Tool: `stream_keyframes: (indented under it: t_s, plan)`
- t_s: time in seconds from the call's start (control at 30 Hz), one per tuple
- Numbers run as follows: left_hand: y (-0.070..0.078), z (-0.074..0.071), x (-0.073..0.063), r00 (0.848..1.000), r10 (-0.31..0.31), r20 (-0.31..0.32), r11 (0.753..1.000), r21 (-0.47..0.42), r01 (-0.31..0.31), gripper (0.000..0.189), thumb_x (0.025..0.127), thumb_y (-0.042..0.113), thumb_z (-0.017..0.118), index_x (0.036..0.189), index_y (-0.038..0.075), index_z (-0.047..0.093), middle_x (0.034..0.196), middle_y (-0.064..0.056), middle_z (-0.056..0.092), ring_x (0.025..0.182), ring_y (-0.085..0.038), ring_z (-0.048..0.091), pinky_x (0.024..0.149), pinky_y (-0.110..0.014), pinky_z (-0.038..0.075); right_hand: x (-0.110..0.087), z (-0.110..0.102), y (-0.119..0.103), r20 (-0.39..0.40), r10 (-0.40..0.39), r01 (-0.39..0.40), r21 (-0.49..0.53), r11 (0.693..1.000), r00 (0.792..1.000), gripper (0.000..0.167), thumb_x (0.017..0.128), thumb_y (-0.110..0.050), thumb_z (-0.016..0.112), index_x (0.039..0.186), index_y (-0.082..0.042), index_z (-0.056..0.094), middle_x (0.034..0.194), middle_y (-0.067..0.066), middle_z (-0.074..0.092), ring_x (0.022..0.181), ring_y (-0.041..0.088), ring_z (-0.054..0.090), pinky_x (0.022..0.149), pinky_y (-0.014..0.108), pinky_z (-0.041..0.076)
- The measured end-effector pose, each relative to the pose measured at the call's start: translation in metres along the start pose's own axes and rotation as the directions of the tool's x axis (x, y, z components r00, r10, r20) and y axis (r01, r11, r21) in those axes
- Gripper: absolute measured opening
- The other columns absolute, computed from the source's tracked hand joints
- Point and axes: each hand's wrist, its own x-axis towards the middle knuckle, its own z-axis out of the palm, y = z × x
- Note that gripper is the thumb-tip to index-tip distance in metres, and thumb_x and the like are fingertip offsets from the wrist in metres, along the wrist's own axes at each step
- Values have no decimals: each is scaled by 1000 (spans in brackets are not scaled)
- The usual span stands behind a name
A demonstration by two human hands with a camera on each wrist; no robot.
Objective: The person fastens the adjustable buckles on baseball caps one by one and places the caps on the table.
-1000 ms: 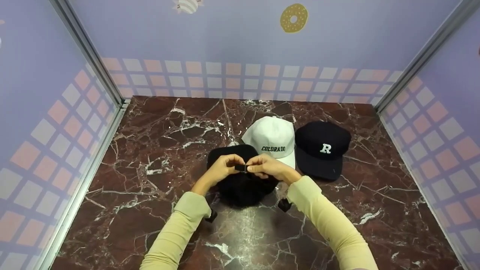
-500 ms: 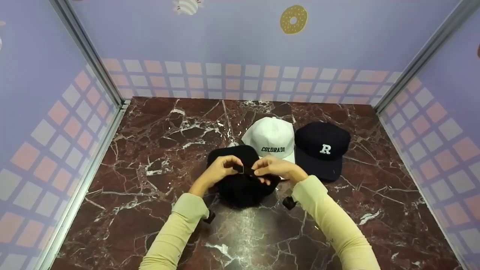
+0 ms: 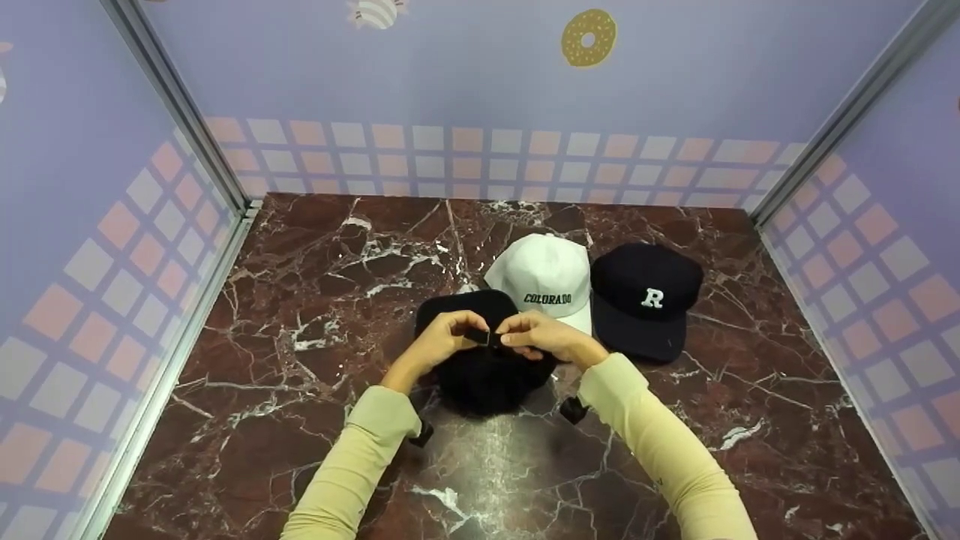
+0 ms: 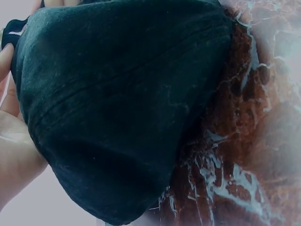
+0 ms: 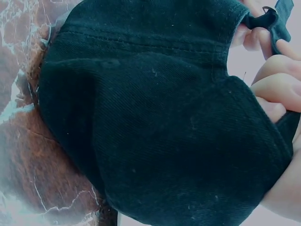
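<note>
A black cap (image 3: 484, 386) lies on the marble tabletop with its brim (image 3: 469, 301) pointing away from me. Its dark fabric crown (image 4: 122, 94) fills most of the left wrist view. My left hand (image 3: 439, 339) pinches one end of the cap's back strap (image 3: 478, 335), where a thin metal buckle edge shows. From the other side, my right hand (image 3: 546, 335) pinches the opposite strap end between thumb and fingers. The right wrist view shows the strap (image 5: 281, 33) near the cap's rear opening. How far the strap passes through the buckle is too small to tell.
A white cap (image 3: 546, 266) lettered COLORADO sits just behind my right hand. To its right is a dark cap (image 3: 646, 266) with a white R. Lilac walls (image 3: 480, 82) enclose the reddish-brown marble tabletop (image 3: 322, 300) at the back and sides.
My right hand moved a little right, away from the left hand, then came back toward the buckle. The left hand stays nearly still, and the caps lie where they were.
</note>
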Motion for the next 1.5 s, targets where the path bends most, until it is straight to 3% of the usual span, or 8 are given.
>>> stream_keyframes:
  t_s: [0.33, 0.6, 0.8, 1.03, 1.23, 1.33, 1.5]
  plan:
    - [-1, 4, 1, 999, 11, -46, 1000, -13, -12, 28, 67, -19, 49, 93, -14, 56, 90, -13, 59, 78, -2, 53, 74, -17, 42, -1, 7, -4, -2, -53, 54, 23, 998, 999, 10, 86, -6, 51, 78, -6, 56, 52, -5, 42, 39, 3, 34, 38, 16, 27]
    - [-3, 5, 1, 996, 9, -87, 998, -57, -14, 26, 68, -18, 51, 94, -16, 54, 86, 1, 59, 76, -2, 53, 71, -17, 42, 1, 12, -8, -37, -62, 63, 28, 998, 997, 8, 86, -7, 52, 79, -5, 55, 50, -5, 42, 38, 4, 33, 37, 17, 28]
    - [-1, 5, 1, 996, 21, -88, 1000, -10, -22, 26, 69, -18, 48, 93, -14, 56, 88, -6, 58, 75, -3, 52, 70, -18, 41, 2, 14, -8, -85, -40, 40, 1, 999, 996, 11, 86, -7, 52, 76, -4, 56, 47, -5, 41, 37, 4, 33, 36, 17, 28]
    - [1, 6, 2, 994, 27, -102, 1000, 17, -25, 23, 72, -17, 47, 92, -13, 56, 81, -4, 58, 71, -4, 51, 68, -18, 41, 6, 14, -4, -107, -31, 31, -1, 1000, 994, 13, 86, -8, 52, 76, -1, 55, 48, -5, 42, 37, 5, 33, 36, 18, 28]
    - [9, 4, 0, 995, 29, -92, 994, 110, -19, 27, 72, -14, 49, 96, -8, 59, 93, -18, 61, 78, -9, 52, 72, -18, 40, 13, 8, 11, -153, -32, 30, -14, 999, 988, 21, 86, -10, 53, 83, 11, 55, 50, -4, 44, 38, 6, 36, 37, 19, 30]
    - [14, 1, -2, 995, 17, -96, 991, 136, -4, 33, 71, -13, 47, 101, -7, 58, 104, -20, 59, 86, -15, 51, 74, -20, 39, 13, 6, 14, -181, -27, 25, -12, 1000, 983, 17, 86, -13, 54, 80, 3, 58, 51, -4, 46, 40, 6, 38, 39, 19, 32]
    - [23, -6, -5, 994, -15, -106, 989, 146, 30, 38, 69, -10, 47, 106, -9, 55, 104, -24, 57, 90, -25, 52, 75, -25, 39, 11, 4, 13, -192, -36, 39, 12, 999, 981, 11, 85, -14, 55, 75, -12, 59, 50, -5, 47, 43, 6, 41, 41, 19, 35]
